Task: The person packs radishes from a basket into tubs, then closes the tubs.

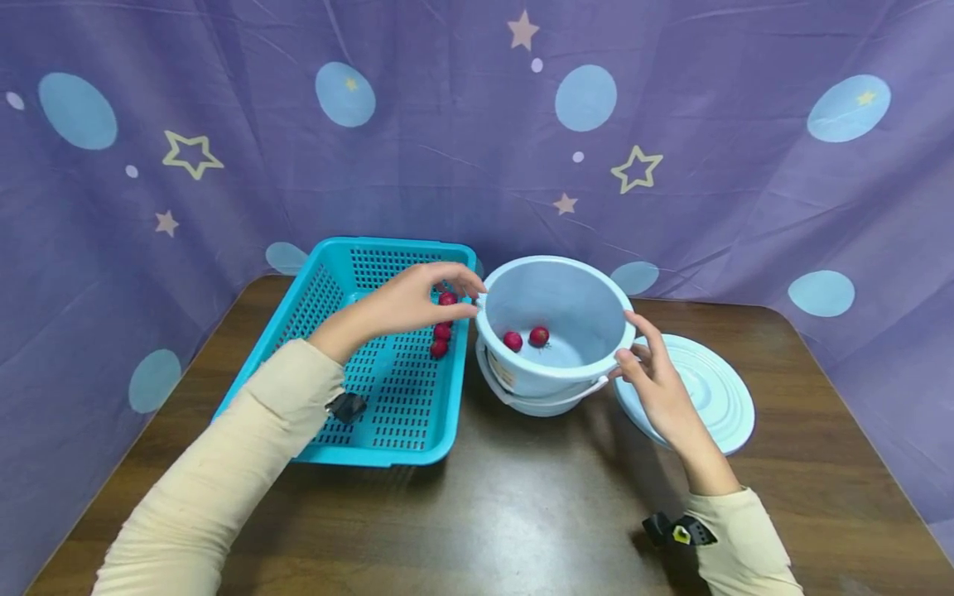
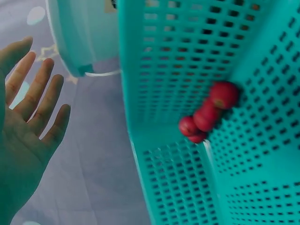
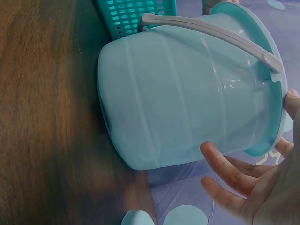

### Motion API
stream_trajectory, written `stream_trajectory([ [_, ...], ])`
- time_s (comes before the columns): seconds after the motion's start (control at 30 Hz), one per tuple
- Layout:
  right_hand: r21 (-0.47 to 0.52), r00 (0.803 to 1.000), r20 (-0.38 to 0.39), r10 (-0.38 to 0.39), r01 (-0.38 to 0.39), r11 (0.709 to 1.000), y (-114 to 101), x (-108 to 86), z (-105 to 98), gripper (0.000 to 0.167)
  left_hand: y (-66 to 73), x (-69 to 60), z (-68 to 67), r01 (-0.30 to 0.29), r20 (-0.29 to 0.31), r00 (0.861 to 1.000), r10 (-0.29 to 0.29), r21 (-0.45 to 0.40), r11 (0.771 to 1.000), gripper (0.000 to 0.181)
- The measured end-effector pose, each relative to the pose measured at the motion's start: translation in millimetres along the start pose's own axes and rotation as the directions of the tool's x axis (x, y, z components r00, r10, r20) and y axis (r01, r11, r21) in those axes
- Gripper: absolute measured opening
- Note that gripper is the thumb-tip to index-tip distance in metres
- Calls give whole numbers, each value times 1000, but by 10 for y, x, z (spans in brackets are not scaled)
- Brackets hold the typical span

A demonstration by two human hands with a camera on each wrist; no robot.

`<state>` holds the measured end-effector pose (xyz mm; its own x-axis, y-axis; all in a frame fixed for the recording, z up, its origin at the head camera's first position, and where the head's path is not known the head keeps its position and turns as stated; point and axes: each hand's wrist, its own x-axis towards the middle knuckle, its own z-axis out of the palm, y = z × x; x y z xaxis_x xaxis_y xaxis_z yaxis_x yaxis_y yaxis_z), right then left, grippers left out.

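Note:
A pale blue bucket (image 1: 551, 377) stands upright mid-table, and two small round red radishes (image 1: 539, 336) lie inside on its bottom. My left hand (image 1: 421, 300) is over the right side of a turquoise basket (image 1: 343, 455), its fingertips close to the bucket's left rim. In the left wrist view that hand (image 2: 33, 117) has its fingers spread, with nothing in them. Several more radishes (image 2: 206, 115) lie together in the basket. On the other side, my right hand (image 1: 656, 385) touches the bucket's right rim; its fingers (image 3: 229, 171) are loosely extended in the right wrist view.
A round pale blue lid (image 1: 711, 397) lies flat on the brown wooden table (image 1: 507, 513), right of the bucket and partly behind my right hand. The bucket's handle (image 3: 211, 29) hangs down along its front. A purple patterned curtain (image 1: 477, 149) stands behind the table.

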<state>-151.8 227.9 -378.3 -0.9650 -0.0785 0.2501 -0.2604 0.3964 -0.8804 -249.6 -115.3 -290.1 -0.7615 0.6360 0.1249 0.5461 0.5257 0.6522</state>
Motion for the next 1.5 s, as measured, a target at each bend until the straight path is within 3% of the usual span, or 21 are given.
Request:
stream_trajectory([
  [0.3, -26, 1000, -19, -22, 22, 999, -23, -16, -41, 54, -309, 13, 62, 51, -4, 999, -51, -33, 998, 30],
  [0.6, -26, 1000, 12, -26, 27, 999, 31, -31, 33, 53, -712, -95, 219, 199, 64, 978, -199, 2, 980, 32],
  [0.8, 2, 1000, 4, -18, 18, 1000, 22, -43, 45, 54, -797, -134, 288, 250, 157, 954, -256, 58, 966, 35],
  [0.97, 11, 1000, 0, -18, 18, 1000, -1, -16, 27, 54, -862, -122, 285, 278, 172, 943, -286, 72, 958, 31],
  [1.2, 19, 1000, 1, -6, 6, 1000, 1, 3, 46, 54, -968, -145, 307, 324, 215, 916, -339, 101, 941, 32],
  [1.5, 22, 1000, -16, -20, 20, 1000, 5, 9, 37, 53, -1001, -108, 392, 336, 219, 916, -336, 37, 941, 32],
])
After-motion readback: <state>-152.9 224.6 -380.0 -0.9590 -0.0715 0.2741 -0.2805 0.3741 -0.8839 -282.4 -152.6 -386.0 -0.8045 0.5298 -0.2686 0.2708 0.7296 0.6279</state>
